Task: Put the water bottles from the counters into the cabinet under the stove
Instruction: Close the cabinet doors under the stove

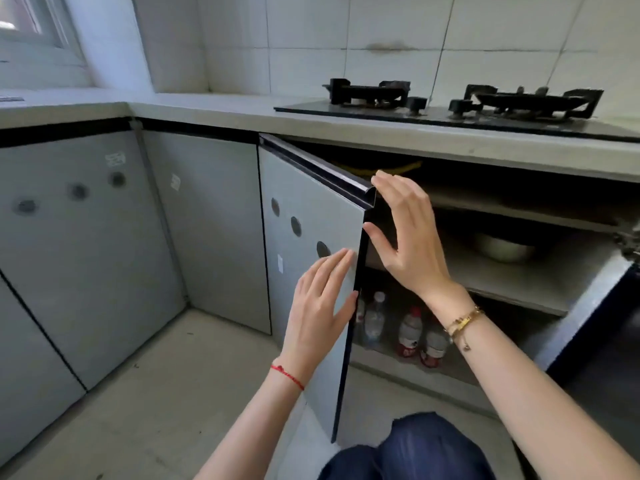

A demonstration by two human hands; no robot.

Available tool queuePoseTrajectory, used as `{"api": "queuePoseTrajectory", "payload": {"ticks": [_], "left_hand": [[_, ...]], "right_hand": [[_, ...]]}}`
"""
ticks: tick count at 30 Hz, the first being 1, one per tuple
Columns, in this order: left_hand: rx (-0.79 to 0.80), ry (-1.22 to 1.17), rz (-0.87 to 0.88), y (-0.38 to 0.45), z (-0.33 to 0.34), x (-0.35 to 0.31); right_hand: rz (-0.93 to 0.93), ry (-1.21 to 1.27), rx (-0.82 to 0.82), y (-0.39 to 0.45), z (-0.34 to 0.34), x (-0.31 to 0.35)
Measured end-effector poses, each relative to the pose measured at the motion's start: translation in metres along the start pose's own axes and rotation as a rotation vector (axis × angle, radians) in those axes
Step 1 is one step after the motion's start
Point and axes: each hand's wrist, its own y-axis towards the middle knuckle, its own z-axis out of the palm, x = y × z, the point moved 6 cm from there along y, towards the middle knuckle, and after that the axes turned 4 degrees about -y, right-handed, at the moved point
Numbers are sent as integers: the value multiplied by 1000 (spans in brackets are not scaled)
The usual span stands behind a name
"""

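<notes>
Under the black gas stove (460,105) the cabinet stands with its grey left door (311,244) swung half out toward me. Several water bottles (410,332) stand upright on the cabinet floor, some with red labels and caps, one clear with a white cap (374,318). My left hand (320,306) lies flat on the door's outer face near its free edge, fingers spread. My right hand (403,233) is at the door's top corner from the inner side, fingertips at the dark handle lip and thumb touching the edge, holding nothing.
A metal bowl (504,249) sits on the middle shelf (512,282) inside the cabinet. The right door (595,327) hangs open at far right. Closed grey doors (83,251) run along the left. My knee in dark trousers (408,448) is on the floor below.
</notes>
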Motion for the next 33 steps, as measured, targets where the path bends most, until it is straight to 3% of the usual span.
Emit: {"api": "queuePoseTrajectory", "payload": {"ticks": [7, 14, 28, 33], "left_hand": [[328, -1, 35, 49, 92, -9], [474, 63, -34, 87, 147, 2], [432, 143, -47, 109, 185, 19], [411, -7, -52, 106, 182, 18]], "right_hand": [[194, -306, 123, -11, -6, -96], [251, -535, 251, -4, 19, -151], [225, -686, 73, -4, 47, -176], [255, -567, 53, -16, 34, -174]]}}
